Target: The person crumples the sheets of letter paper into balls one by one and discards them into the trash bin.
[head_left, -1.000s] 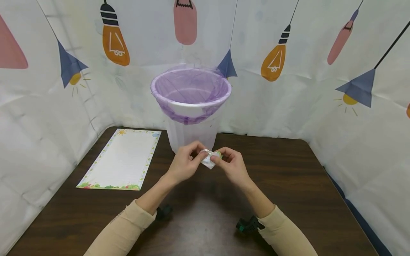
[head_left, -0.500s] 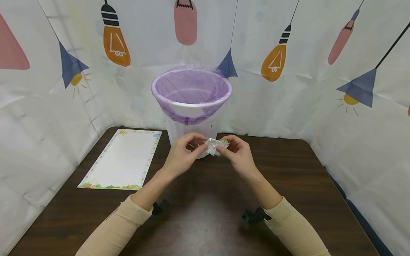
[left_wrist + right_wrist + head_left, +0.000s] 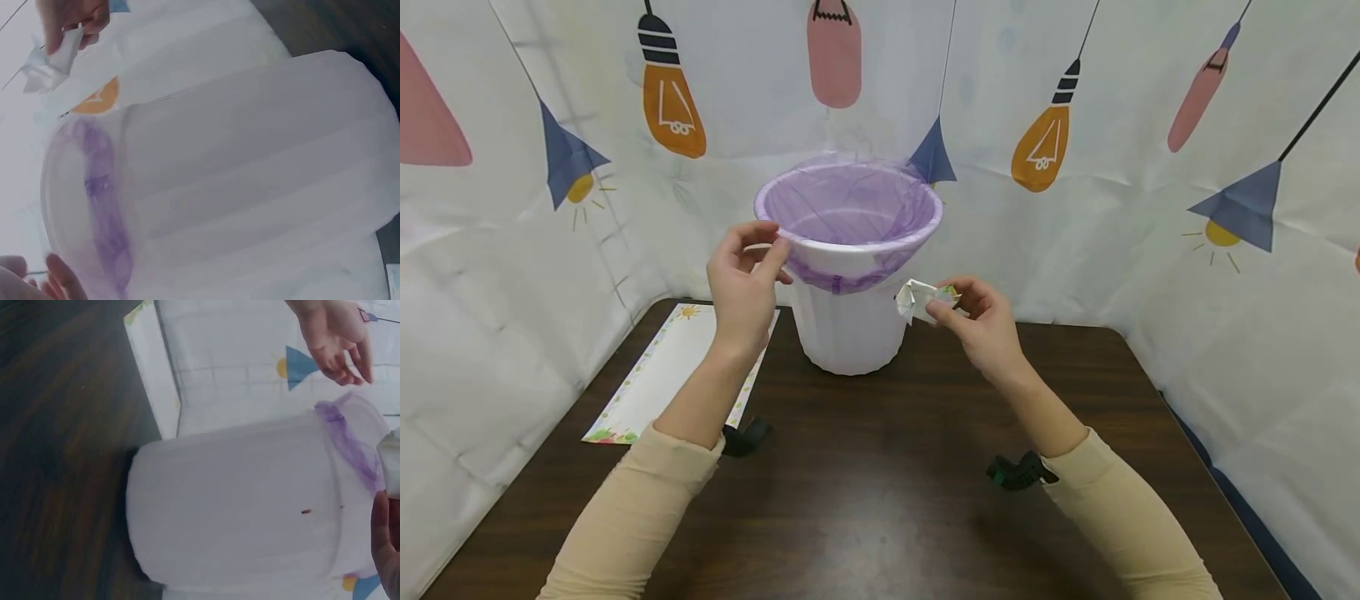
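A white bin (image 3: 848,329) with a purple liner (image 3: 848,208) stands at the back of the dark table (image 3: 880,508). My right hand (image 3: 946,300) pinches a crumpled ball of paper (image 3: 916,297) just right of the bin, below its rim. The same paper ball (image 3: 47,62) shows in the left wrist view, and its edge (image 3: 390,462) in the right wrist view. My left hand (image 3: 767,240) is raised at the bin's left rim, fingers loosely curled and holding nothing. In the right wrist view the left hand (image 3: 337,350) hangs relaxed, close to the rim.
A flat sheet of paper with a coloured border (image 3: 658,379) lies on the table's left side, partly under my left forearm. White cloth walls printed with lamps enclose the table on three sides. Small black and green wrist mounts (image 3: 1018,471) sit under both sleeves.
Both hands rose from the table's middle. The left hand let go of the paper ball and moved up left to the bin's rim. The right hand carried the ball up and right.
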The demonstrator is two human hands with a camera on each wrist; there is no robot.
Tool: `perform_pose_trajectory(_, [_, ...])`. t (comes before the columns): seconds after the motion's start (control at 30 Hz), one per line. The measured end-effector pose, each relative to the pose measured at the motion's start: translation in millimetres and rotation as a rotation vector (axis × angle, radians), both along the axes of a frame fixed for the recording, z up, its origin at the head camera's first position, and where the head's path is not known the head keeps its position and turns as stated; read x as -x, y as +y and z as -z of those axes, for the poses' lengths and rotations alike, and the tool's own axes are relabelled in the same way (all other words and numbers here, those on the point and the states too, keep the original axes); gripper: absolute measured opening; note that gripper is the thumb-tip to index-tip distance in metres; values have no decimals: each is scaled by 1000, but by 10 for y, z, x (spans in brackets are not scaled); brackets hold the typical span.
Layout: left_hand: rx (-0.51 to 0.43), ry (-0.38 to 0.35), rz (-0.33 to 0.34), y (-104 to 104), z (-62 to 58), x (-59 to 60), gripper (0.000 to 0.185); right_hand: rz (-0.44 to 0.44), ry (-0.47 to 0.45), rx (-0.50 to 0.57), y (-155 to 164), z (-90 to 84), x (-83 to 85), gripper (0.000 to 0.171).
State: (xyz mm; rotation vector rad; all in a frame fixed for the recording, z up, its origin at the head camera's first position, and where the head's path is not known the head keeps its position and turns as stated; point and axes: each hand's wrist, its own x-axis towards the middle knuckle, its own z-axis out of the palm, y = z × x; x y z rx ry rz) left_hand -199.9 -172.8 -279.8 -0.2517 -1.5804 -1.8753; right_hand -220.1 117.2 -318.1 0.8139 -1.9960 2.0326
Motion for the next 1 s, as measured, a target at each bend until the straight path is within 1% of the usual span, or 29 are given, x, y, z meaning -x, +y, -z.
perform_pose_trajectory(0.07, [-109, -75, 21, -75, -88, 33, 30, 3, 10, 8, 9, -54, 36, 18])
perform_pose_trajectory(0.17, [-268, -188, 84, -178, -218, 103, 43, 9, 31, 16, 9, -145, 101, 19])
perform_pose_trajectory(0.2, [-308, -220, 108, -209, -257, 129, 47, 12, 43, 16, 6, -180, 123, 19])
perform_pose_trajectory(0.3, [-386, -303, 181, -294, -345, 189, 59, 15, 88, 28, -9, -293, 194, 19])
perform_pose_trajectory(0.37, [-397, -352, 219, -324, -379, 212, 65, 14, 115, 46, -17, -362, 240, 18])
perform_pose_trajectory(0.43, [-377, -393, 234, -343, -387, 224, 68, 16, 130, 66, -31, -431, 278, 17])
perform_pose_trajectory(0.57, [-351, -438, 240, -359, -386, 259, 68, 21, 128, 90, -78, -554, 331, 17])
perform_pose_trajectory(0.67, [-366, -453, 244, -388, -383, 281, 67, 25, 136, 80, -132, -645, 370, 18])
perform_pose_trajectory(0.8, [-371, -467, 266, -424, -373, 307, 68, 36, 157, 44, -202, -764, 426, 20])
perform_pose_trajectory(0.9, [-380, -477, 309, -444, -371, 330, 70, 58, 165, 4, -252, -847, 467, 21])
perform_pose_trajectory(1.0, [-389, -487, 341, -466, -369, 347, 72, 97, 172, -60, -301, -917, 513, 22])
